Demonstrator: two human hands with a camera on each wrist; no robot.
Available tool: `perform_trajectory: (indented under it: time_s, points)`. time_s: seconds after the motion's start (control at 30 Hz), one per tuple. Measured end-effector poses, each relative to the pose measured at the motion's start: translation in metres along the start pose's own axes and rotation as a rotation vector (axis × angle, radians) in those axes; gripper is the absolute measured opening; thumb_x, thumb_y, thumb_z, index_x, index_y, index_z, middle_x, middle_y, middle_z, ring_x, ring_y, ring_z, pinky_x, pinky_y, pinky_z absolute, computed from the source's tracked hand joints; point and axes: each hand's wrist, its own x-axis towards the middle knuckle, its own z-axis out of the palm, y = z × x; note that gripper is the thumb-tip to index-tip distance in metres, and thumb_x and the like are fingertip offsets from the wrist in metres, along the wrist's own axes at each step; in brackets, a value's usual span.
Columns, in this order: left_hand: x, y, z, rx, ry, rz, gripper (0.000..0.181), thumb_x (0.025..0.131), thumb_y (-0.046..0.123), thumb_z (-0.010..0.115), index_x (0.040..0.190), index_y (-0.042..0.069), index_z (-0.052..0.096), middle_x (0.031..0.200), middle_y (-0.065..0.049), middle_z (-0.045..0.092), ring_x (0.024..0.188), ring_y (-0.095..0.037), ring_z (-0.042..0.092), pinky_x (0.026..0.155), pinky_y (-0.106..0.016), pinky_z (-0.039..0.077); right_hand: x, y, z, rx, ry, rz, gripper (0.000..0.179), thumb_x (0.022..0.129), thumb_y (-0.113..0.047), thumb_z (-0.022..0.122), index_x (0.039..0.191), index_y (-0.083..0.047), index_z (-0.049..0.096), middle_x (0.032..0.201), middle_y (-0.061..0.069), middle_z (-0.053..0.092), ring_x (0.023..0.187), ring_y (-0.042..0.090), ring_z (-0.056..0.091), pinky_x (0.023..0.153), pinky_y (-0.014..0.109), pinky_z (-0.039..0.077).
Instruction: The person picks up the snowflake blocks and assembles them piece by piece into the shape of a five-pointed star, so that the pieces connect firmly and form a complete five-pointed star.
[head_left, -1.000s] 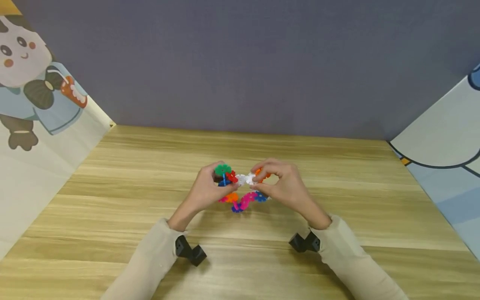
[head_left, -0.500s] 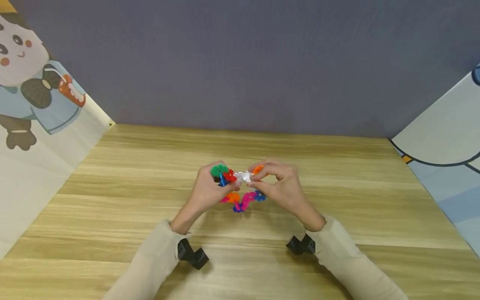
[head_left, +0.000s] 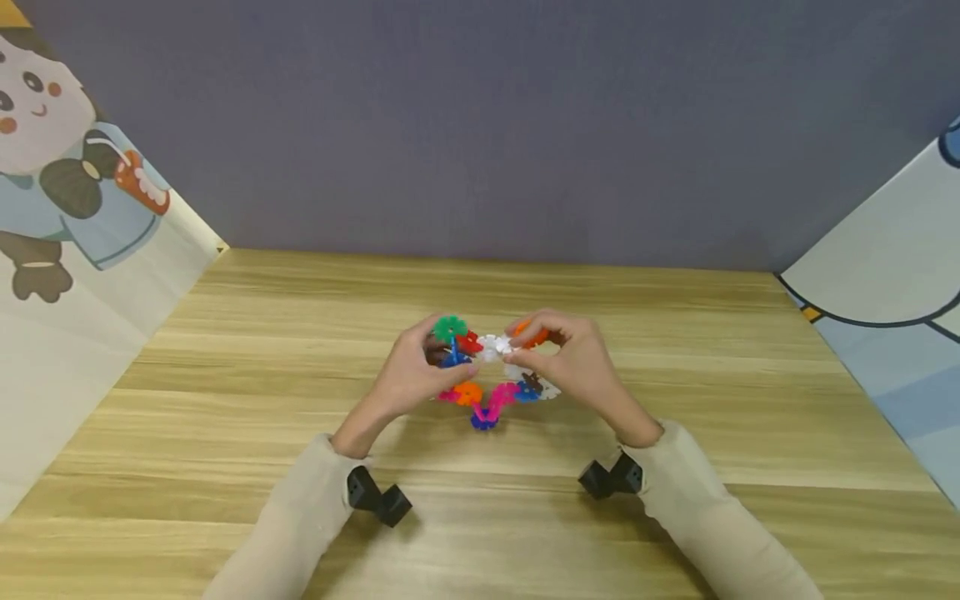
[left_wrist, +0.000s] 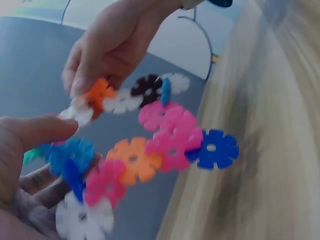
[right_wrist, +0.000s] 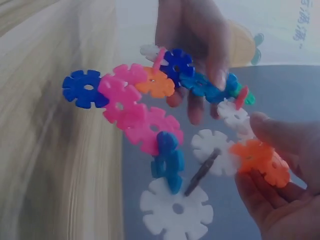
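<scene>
Toothed plastic snowflake discs link into a colourful chain held above the table. My left hand [head_left: 408, 375] grips its left part, thumb and fingers around blue discs [left_wrist: 71, 155], with a green disc [head_left: 450, 328] standing up there. A red disc [head_left: 470, 342] joins the green side to white discs [head_left: 491, 347] between the hands. My right hand [head_left: 573, 367] pinches the chain at a white disc and orange discs [right_wrist: 257, 160]. Pink discs [right_wrist: 120, 102] and a dark blue disc [head_left: 483, 419] hang lowest. A brown disc [head_left: 532, 382] shows below the right hand; the palms hide some pieces.
The wood-grain table [head_left: 480, 533] spreads beneath both hands. A grey panel [head_left: 495, 133] rises behind it, and printed cartoon panels [head_left: 82, 208] flank both sides. Black camera mounts [head_left: 378, 497] sit on both wrists.
Both hands have shifted slightly away from me with the chain. The right fingers have spread a little, and more of the orange and brown discs shows by that hand.
</scene>
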Motion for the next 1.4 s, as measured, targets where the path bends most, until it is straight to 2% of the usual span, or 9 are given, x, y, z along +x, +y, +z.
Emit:
perform_trajectory:
  time_s: [0.17,0.27,0.4,0.57,0.7,0.8,1.03,1.27,1.4]
  points:
    - [0.001,-0.005,-0.012,-0.067,-0.012,-0.019,0.050,0.084,0.006,0.068,0.129,-0.003,0.049,0.118,-0.023,0.063,0.105,-0.028,0.063,0.090,-0.036,0.052,0.002,0.006,-0.008,0.097,0.073,0.102,0.011,0.075,0.003,0.076,0.082,0.006,0.068,0.097,0.017,0.069,0.083,0.013,0.066,0.071,0.022,0.055]
    - [0.002,-0.008,-0.016,-0.151,0.000,-0.028,0.043,0.085,0.003,0.065,0.125,-0.005,0.051,0.117,-0.023,0.062,0.098,-0.022,0.066,0.086,-0.036,0.054,0.004,0.010,-0.012,0.151,0.124,0.165,0.015,0.077,0.002,0.075,0.088,0.008,0.067,0.096,0.008,0.070,0.077,0.011,0.066,0.069,0.022,0.056]
    - [0.004,-0.011,-0.015,-0.297,0.022,-0.035,0.039,0.087,-0.004,0.061,0.123,-0.011,0.048,0.104,-0.017,0.065,0.083,-0.016,0.069,0.082,-0.045,0.056,0.006,0.014,-0.015,0.197,0.182,0.242,0.017,0.078,-0.001,0.075,0.091,0.007,0.067,0.092,-0.006,0.071,0.077,0.011,0.065,0.070,0.020,0.055]
    - [0.006,-0.011,-0.010,-0.398,0.075,-0.011,0.031,0.090,-0.007,0.056,0.117,-0.017,0.048,0.091,-0.002,0.069,0.078,-0.009,0.069,0.080,-0.040,0.057,0.006,0.016,-0.017,0.220,0.199,0.277,0.015,0.079,-0.004,0.075,0.091,0.003,0.069,0.092,-0.005,0.071,0.080,0.012,0.064,0.071,0.019,0.054]
    - [0.007,-0.011,-0.007,-0.417,0.132,-0.019,0.027,0.092,-0.005,0.054,0.116,-0.019,0.051,0.086,0.001,0.069,0.074,-0.008,0.068,0.075,-0.031,0.058,0.003,0.017,-0.021,0.232,0.176,0.319,0.009,0.080,-0.009,0.076,0.087,-0.006,0.071,0.093,-0.003,0.071,0.081,0.011,0.062,0.072,0.019,0.053]
    - [0.008,-0.011,-0.005,-0.421,0.161,-0.062,0.027,0.094,-0.003,0.053,0.116,-0.019,0.052,0.082,0.002,0.068,0.071,-0.008,0.068,0.071,-0.026,0.058,0.001,0.019,-0.024,0.246,0.129,0.351,0.006,0.082,-0.010,0.074,0.087,-0.010,0.072,0.095,-0.002,0.071,0.083,0.012,0.064,0.078,0.021,0.054]
    - [0.011,-0.017,-0.005,-0.462,0.212,-0.163,0.030,0.093,-0.006,0.051,0.120,-0.016,0.049,0.078,0.004,0.066,0.065,-0.008,0.068,0.068,-0.024,0.058,-0.001,0.030,-0.026,0.290,0.016,0.391,0.026,0.091,-0.007,0.062,0.108,0.013,0.063,0.098,0.004,0.071,0.091,0.011,0.068,0.086,0.030,0.055]
    - [0.015,-0.031,-0.005,-0.442,0.249,-0.267,0.031,0.091,-0.007,0.051,0.122,-0.012,0.051,0.079,0.002,0.067,0.065,-0.010,0.068,0.070,-0.029,0.059,0.000,0.048,-0.023,0.253,-0.041,0.466,0.027,0.093,-0.006,0.059,0.110,0.014,0.060,0.097,0.003,0.071,0.091,0.012,0.068,0.084,0.026,0.055]
    - [0.015,-0.040,-0.004,-0.407,0.269,-0.295,0.032,0.090,-0.009,0.051,0.122,-0.012,0.053,0.083,-0.003,0.068,0.065,-0.009,0.067,0.069,-0.025,0.058,0.000,0.055,-0.019,0.257,-0.053,0.477,0.026,0.092,-0.003,0.059,0.109,0.016,0.060,0.097,0.012,0.072,0.085,0.010,0.068,0.081,0.027,0.056]
